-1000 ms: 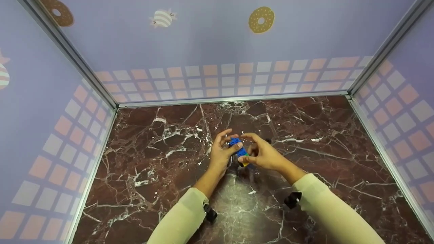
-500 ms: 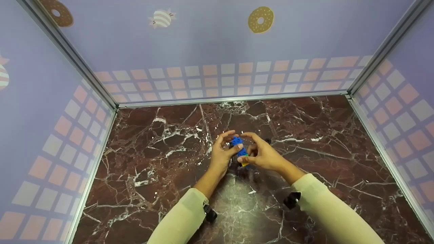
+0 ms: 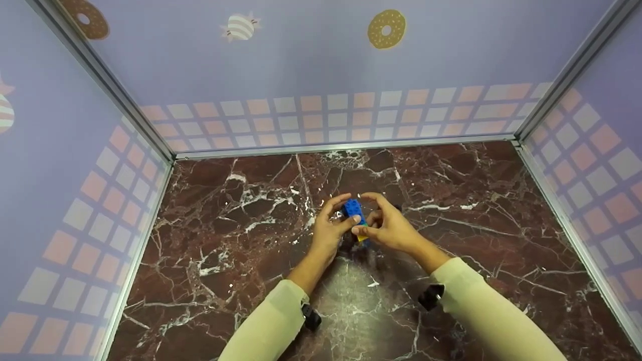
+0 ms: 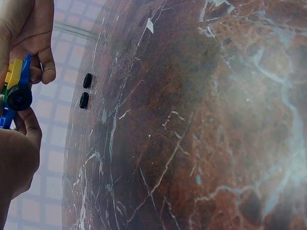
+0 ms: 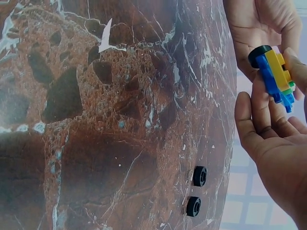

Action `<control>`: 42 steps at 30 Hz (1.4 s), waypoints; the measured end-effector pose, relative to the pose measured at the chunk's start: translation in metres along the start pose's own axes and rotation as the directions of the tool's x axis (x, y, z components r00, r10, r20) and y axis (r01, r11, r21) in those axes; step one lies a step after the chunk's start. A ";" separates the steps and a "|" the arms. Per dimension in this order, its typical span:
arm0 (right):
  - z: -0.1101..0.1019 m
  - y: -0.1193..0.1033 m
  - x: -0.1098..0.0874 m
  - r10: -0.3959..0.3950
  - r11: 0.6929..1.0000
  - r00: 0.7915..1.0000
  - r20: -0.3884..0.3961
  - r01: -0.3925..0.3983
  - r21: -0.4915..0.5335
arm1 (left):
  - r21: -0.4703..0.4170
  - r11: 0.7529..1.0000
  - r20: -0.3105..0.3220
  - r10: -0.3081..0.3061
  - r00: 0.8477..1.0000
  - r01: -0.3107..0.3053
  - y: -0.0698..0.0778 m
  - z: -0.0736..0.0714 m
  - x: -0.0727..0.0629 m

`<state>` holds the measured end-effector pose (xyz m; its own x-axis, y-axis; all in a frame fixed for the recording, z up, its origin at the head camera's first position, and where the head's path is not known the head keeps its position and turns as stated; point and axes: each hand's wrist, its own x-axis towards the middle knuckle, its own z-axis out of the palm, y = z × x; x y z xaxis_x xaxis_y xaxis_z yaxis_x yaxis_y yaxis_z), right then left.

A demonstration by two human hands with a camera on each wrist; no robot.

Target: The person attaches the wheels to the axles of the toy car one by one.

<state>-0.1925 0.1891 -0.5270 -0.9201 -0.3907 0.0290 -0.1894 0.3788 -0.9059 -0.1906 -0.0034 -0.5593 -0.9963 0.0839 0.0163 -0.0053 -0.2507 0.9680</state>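
A small toy car built of bricks point(image 3: 353, 209) is held between both hands over the middle of the marble-patterned table. It has a long studded blue brick on top, with yellow and green bricks at its near end. In the left wrist view a black wheel point(image 4: 20, 97) is fitted to it; the right wrist view also shows a wheel point(image 5: 259, 56) on it. My left hand point(image 3: 328, 230) grips the car with its thumb across the blue brick. My right hand point(image 3: 396, 230) pinches the near end, its thumb by the yellow brick and forefinger arched beyond. Fingers hide much of the underside.
Two loose black wheels, a farther one point(image 5: 200, 176) and another point(image 5: 194, 206), stand on the table point(image 3: 241, 260) beyond the right hand. Purple patterned panels point(image 3: 321, 55) with metal edge rails enclose the back and both sides.
Both hands keep their hold on the car. It has tilted slightly, its yellow end shifting a little away from the body, and the left hand's fingers have edged right along with it.
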 end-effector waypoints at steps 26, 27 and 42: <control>0.002 0.001 0.001 0.014 1.000 0.999 -0.046 -0.013 0.015 | 0.000 0.997 0.061 -0.071 0.996 0.071 -0.005 -0.003 -0.002; 0.002 0.001 0.001 0.013 1.000 0.999 -0.044 -0.012 0.017 | 0.000 0.998 0.059 -0.070 0.996 0.070 -0.005 -0.003 -0.001; 0.002 0.002 -0.001 0.013 0.999 1.000 -0.007 -0.013 0.048 | 0.007 0.999 0.035 -0.049 0.998 0.049 -0.003 -0.004 0.000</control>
<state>-0.1917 0.1887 -0.5295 -0.9248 -0.3800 0.0200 -0.1611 0.3433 -0.9253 -0.1912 -0.0064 -0.5637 -0.9913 0.1295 -0.0223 -0.0531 -0.2397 0.9694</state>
